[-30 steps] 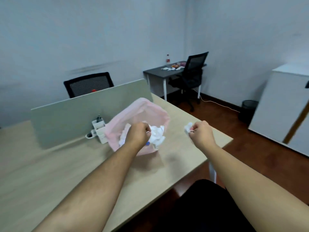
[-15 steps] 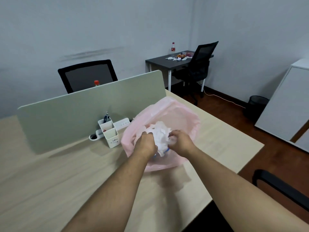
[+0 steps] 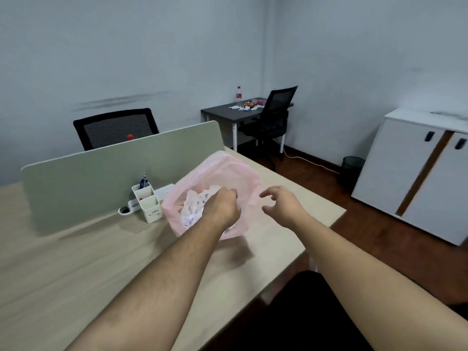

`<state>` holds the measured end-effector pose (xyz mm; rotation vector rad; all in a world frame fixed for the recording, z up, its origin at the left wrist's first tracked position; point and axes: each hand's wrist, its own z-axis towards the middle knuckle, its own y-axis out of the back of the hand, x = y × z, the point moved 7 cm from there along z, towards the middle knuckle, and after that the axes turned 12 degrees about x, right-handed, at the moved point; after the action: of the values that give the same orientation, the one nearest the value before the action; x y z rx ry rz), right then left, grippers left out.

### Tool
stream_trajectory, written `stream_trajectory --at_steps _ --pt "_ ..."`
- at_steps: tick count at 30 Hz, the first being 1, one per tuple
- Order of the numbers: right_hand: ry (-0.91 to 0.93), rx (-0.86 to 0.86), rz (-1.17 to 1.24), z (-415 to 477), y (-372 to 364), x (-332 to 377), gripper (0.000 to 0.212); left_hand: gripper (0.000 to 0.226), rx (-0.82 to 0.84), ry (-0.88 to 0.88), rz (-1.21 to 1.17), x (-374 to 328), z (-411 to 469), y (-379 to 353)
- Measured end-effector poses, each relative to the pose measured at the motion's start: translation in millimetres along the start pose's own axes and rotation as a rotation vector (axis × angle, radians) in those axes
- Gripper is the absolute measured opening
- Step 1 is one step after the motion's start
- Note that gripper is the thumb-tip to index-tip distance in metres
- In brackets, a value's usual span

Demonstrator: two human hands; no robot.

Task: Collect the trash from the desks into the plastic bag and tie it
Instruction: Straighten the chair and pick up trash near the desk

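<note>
Fingers of left hand curled, gripping near rim of pink plastic bag. Right hand loosely spread, holding nothing, just beside bag. Bag on light desk, crumpled white paper inside.

I see my left hand gripping the rim of the pink bag over crumpled tissues; my right hand hovers just beside, fingers loose, empty

Both arms in shot: left forearm and right forearm bare all way to frame edge. Left hand and right hand bare too. Fine hair on left forearm. Black shape low between arms, clothing or chair, cannot tell.
</note>
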<state>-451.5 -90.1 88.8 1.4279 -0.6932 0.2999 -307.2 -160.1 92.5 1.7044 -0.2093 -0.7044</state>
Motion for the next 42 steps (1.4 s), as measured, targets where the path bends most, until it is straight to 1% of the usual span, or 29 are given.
stream_trajectory --at_steps 3,5,8,12,16,18,21,23,25,26,28,30,34,39,42 --pt "-0.039 -0.058 -0.062 -73 49 -32 0.032 0.030 -0.024 -0.093 -0.007 -79 -47 -12" --pt "-0.085 -0.105 -0.100 -128 84 -63 0.030 0.031 -0.008 -0.182 -0.030 -138 -79 -30" --pt "-0.194 -0.200 -0.125 -219 144 -121 0.025 0.031 0.073 -0.342 -0.076 -230 -130 -69" --pt "-0.419 -0.323 -0.065 -342 211 -201 0.021 0.030 0.192 -0.541 -0.068 -335 -205 -127" --pt "-0.621 -0.419 -0.034 -443 236 -262 0.025 0.032 0.357 -0.671 -0.093 -402 -267 -176" --pt "-0.684 -0.479 0.038 -482 234 -284 0.027 0.044 0.448 -0.690 -0.123 -423 -290 -195" --pt "-0.722 -0.512 0.219 -508 212 -309 0.033 0.071 0.566 -0.656 -0.099 -438 -314 -220" --pt "-0.730 -0.513 0.409 -510 192 -319 0.034 0.081 0.588 -0.666 -0.010 -442 -328 -234" --pt "-0.714 -0.563 0.589 -508 179 -321 0.028 0.077 0.574 -0.684 0.067 -440 -337 -243" --pt "-0.710 -0.591 0.631 -507 177 -321 0.026 0.072 0.565 -0.680 0.073 -438 -338 -244" --pt "-0.709 -0.612 0.652 -503 176 -319 0.021 0.064 0.569 -0.654 0.033 -430 -338 -242" --pt "-0.708 -0.614 0.664 -500 177 -315 0.020 0.062 0.591 -0.639 -0.004 -423 -338 -238" --pt "-0.694 -0.599 0.691 -492 171 -306 0.025 0.057 0.588 -0.611 -0.024 -408 -338 -230" --pt "-0.639 -0.562 0.747 -467 156 -291 0.020 0.057 0.553 -0.547 -0.010 -381 -330 -214" --pt "-0.621 -0.519 0.766 -448 143 -283 0.024 0.053 0.500 -0.494 0.064 -365 -325 -208"
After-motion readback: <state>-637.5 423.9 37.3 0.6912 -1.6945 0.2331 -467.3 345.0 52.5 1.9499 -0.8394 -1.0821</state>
